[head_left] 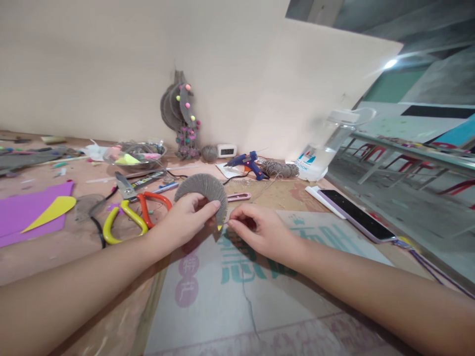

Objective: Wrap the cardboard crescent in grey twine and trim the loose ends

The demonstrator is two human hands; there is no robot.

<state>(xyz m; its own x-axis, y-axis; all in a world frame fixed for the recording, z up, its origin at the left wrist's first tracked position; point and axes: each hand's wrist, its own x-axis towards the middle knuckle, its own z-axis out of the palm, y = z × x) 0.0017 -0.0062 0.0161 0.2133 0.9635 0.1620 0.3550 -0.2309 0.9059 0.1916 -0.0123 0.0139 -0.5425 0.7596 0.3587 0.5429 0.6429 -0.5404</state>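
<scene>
A crescent wrapped in grey yarn is held up over the table, with a small yellow tip showing at its lower end. My left hand grips it, thumb in front and fingers curled behind. Close by on the right, my right hand pinches a thin strand of grey yarn near the yellow tip. The strand's loose length trails down over a printed sheet lying under both hands.
Scissors with a red handle, yellow-handled pliers and purple sheets lie left. Behind are a blue glue gun, a yarn bundle and a finished-looking grey hanging ornament. A phone and water bottle stand right.
</scene>
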